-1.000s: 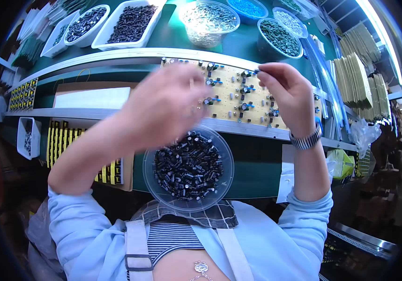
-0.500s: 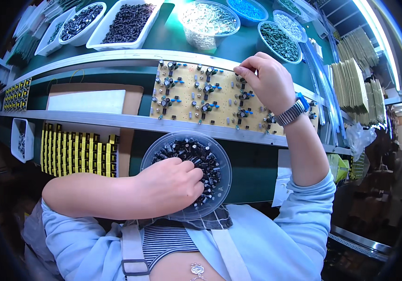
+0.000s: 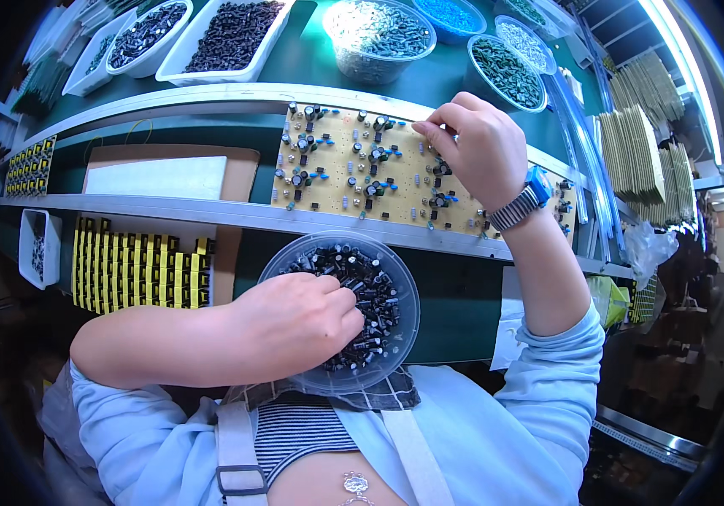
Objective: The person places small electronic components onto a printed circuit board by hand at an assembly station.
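A clear round plastic bowl [image 3: 410, 316] full of small black cylindrical capacitors [image 3: 381, 295] stands close to my body. My left hand [image 3: 307, 320] rests over its left part, fingers curled down among the capacitors; whatever they grip is hidden. Beyond the bowl, a tan circuit board panel [image 3: 338, 187] lies between two metal rails, with repeated clusters of black capacitors, blue parts and other small components. Above the panel's far edge, right of its middle, my right hand [image 3: 480, 143] is closed in a pinch. Anything between its thumb and finger is too small to make out.
Along the back stand white trays of dark parts [image 3: 235, 38], a tub of pale parts [image 3: 379, 38], a blue-filled bowl [image 3: 451, 15] and a green-filled bowl [image 3: 505, 74]. Metal rails [image 3: 235, 217] cross the bench. Rows of yellow-and-black components [image 3: 138, 270] lie at left; board stacks [image 3: 629, 156] stand right.
My right hand has shifted slightly left and down over the panel. My left hand has moved slightly up and left, still in the bowl.
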`<state>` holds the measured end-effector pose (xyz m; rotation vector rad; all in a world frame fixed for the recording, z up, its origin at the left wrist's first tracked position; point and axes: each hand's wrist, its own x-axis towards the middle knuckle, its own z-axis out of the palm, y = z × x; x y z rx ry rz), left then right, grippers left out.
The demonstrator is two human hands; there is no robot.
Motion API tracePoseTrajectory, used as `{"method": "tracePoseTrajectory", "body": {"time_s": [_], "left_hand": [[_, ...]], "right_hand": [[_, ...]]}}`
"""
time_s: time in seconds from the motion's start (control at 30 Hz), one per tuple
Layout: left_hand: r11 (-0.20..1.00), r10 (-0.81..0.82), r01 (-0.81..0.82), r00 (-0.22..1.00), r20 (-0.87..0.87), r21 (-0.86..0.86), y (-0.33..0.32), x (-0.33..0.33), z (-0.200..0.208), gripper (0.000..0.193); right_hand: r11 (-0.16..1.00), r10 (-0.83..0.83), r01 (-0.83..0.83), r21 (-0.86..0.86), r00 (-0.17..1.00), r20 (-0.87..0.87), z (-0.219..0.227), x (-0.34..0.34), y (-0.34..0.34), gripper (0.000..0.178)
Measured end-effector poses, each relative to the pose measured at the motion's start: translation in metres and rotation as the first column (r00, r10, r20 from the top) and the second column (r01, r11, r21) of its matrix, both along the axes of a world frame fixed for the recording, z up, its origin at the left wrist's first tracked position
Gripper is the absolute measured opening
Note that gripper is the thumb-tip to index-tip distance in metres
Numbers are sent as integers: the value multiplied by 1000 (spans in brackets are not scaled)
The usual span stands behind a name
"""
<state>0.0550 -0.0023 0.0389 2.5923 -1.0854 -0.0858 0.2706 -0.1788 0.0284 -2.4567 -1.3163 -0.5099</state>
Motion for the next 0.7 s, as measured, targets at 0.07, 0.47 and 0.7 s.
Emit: {"method": "tracePoseTrajectory", "body": {"time_s": [0.07,0.47,0.7], "left_hand": [[990,61,-76,990,-130,-118,3,2,9,5],[849,326,-293,945,-1,-441,10,106,17,21],[734,487,-644,720,-494,-216,-11,134,22,14]], "right_hand": [[998,5,-6,62,1000,15,9,-3,-7,20],[786,404,-575,-228,756,-515,13,-143,-13,16],[756,255,-550,-356,747,-614,25,-132,-28,10]]}}
